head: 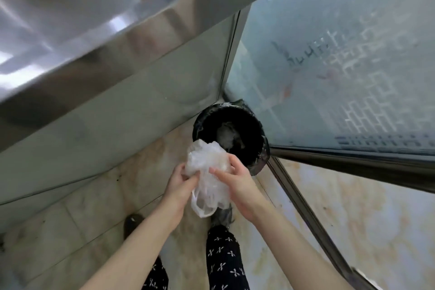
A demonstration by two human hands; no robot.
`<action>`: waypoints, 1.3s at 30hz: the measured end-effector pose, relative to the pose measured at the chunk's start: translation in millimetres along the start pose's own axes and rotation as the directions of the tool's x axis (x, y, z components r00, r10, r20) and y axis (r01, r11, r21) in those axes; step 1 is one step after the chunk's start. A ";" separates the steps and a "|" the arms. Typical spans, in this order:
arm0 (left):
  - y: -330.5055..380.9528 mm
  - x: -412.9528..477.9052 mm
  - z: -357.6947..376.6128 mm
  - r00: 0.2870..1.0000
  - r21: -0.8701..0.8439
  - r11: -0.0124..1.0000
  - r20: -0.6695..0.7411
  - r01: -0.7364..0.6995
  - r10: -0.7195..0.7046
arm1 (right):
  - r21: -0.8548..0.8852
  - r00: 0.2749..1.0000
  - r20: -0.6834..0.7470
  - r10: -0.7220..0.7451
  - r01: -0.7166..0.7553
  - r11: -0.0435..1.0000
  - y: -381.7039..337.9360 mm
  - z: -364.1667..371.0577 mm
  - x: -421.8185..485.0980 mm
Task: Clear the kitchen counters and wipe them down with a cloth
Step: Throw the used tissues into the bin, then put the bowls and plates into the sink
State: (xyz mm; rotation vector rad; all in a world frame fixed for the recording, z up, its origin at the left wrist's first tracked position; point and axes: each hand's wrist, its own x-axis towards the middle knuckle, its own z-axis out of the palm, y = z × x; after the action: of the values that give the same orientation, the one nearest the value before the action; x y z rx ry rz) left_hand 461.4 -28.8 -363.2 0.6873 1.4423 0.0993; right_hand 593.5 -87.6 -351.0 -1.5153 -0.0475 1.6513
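The tabletop (pixel 94 30) is bare steel, brushed and bright, throwing back blurred reflections. The panel (pixel 117 113) beneath it is a smooth, dull grey-green sheet. The plastic bag (pixel 207 160) is thin clear film, crumpled and faintly shiny. The bin (pixel 202 121) is lined with glossy black plastic, wrinkled over the rim. The floor (pixel 94 207) is pale stone-look tile, smooth and mottled with rusty stains. The door (pixel 329 54) is frosted, patterned glass in a dark polished metal frame (pixel 353 162). The trousers (pixel 223 259) are soft black cloth with a white print.
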 end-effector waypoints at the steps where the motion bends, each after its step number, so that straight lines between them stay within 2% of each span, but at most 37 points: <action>1: 0.4 1.5 -1.0 1.000 0.003 1.000 0.014 0.002 -0.002 | -0.024 0.996 -0.087 -0.011 0.009 1.000 4.2 -3.7 8.5; 4: -5.6 11.4 -11.3 1.000 0.066 0.998 0.014 0.016 -0.017 | -0.085 0.961 -0.276 -0.002 -0.022 0.996 19.1 -26.3 40.8; 7: -18.1 22.1 -23.9 1.000 0.130 0.991 -0.024 0.023 -0.020 | -0.060 0.901 -0.433 0.016 -0.046 0.997 32.0 -54.1 81.3; 11: -35.8 43.1 -36.4 0.998 0.144 0.990 -0.057 -0.002 0.010 | -0.096 0.889 -0.457 -0.016 -0.031 0.995 43.4 -70.8 137.8; 15: -41.2 44.4 -38.0 0.996 0.117 0.993 -0.090 -0.005 0.015 | -0.024 0.844 -0.534 -0.041 0.034 0.999 44.7 -67.9 144.2; 20: -21.9 9.1 -25.3 0.998 0.106 0.994 -0.058 -0.005 0.012 | -0.116 0.896 -0.443 -0.031 -0.023 0.993 28.8 -59.2 83.1; 26: 20.1 -77.7 -30.8 0.998 0.139 0.990 -0.058 0.002 0.007 | -0.099 0.934 -0.354 0.040 -0.080 0.992 -12.3 -46.1 -25.7; 29: 43.6 -141.6 -44.1 0.995 0.109 0.994 -0.091 -0.020 0.030 | -0.210 0.959 -0.284 -0.023 -0.039 0.977 -43.6 -22.2 -91.7; 33: 64.1 -226.0 -60.9 0.982 0.008 0.995 -0.162 -0.099 0.099 | -0.434 0.977 -0.134 -0.168 0.094 0.896 -84.7 17.2 -162.3; 39: 62.5 -315.3 -83.2 0.967 -0.092 0.977 -0.192 -0.190 0.170 | -0.675 0.979 0.051 -0.196 0.178 0.716 -107.8 69.5 -212.8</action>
State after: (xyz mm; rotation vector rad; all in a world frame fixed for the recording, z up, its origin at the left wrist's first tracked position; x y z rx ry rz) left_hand 354.8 -92.6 -55.3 0.7328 1.5344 0.3900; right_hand 570.6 -113.4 -104.9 -1.9833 -0.8576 1.5144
